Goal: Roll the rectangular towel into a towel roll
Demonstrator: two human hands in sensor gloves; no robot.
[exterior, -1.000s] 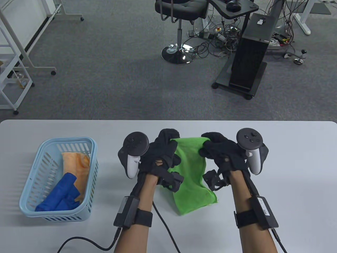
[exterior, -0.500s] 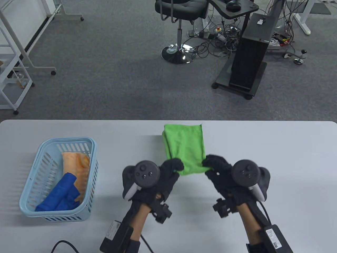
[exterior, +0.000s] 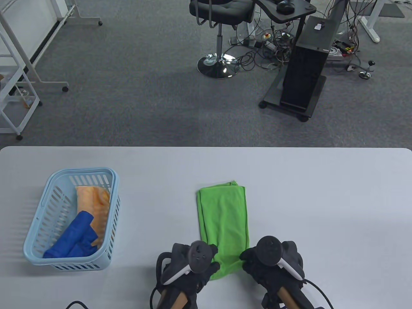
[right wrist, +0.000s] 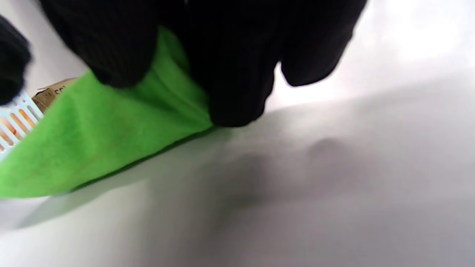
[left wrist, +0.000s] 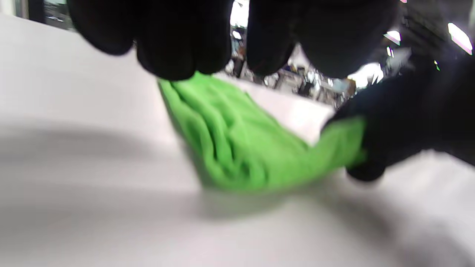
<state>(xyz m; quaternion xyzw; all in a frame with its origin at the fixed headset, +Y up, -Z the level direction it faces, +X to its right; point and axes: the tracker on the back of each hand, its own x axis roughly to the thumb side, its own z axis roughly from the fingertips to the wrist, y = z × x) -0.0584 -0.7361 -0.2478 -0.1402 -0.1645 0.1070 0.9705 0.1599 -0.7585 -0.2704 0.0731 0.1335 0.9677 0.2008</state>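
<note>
1. Grey desk [exterior: 322, 199], carpet and office chair [exterior: 222, 13] behind.
2. Green towel [exterior: 223, 222] lies flat in a folded strip mid-desk, near end at my hands.
3. My left hand [exterior: 193, 267] grip pinches the near-left corner.
4. My right hand [exterior: 267, 265] grip pinches the near-right corner.
5. Blue basket [exterior: 51, 219] well left, orange and blue cloths inside.
</note>
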